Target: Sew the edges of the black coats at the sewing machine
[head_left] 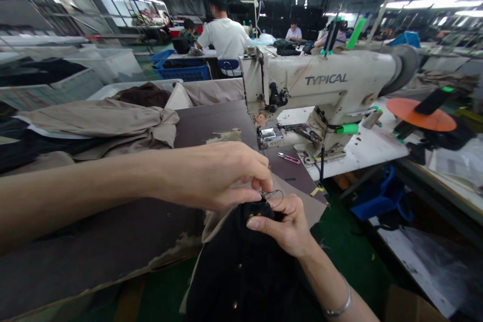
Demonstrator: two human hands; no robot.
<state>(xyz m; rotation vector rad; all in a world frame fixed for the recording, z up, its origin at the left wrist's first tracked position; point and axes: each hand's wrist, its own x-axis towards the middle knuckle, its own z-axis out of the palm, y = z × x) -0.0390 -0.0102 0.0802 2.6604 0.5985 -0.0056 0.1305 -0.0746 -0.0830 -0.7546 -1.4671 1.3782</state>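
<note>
My left hand [230,176] reaches across from the left, thumb and fingers pinched together at the top edge of a black cloth piece [260,209]. A thin dark thread [278,194] loops out beside those fingertips. From the lower right, my right hand [289,224] grips the black cloth, its thumb pressed on top next to small yellowish marks. Its other fingers are partly hidden behind the cloth. Below hangs more black fabric [241,282] with small gold-coloured dots; whether it joins the held piece I cannot tell. Beige fabric [298,196] lies just behind my hands.
A sewing machine [324,80] stands ahead on the right. Pink-handled thread snips [289,158] lie on the dark, worn tabletop [211,115] near its base. Beige and dark fabric [101,123] is piled at left. An orange disc [420,114] with a spool sits right. Other people work farther back.
</note>
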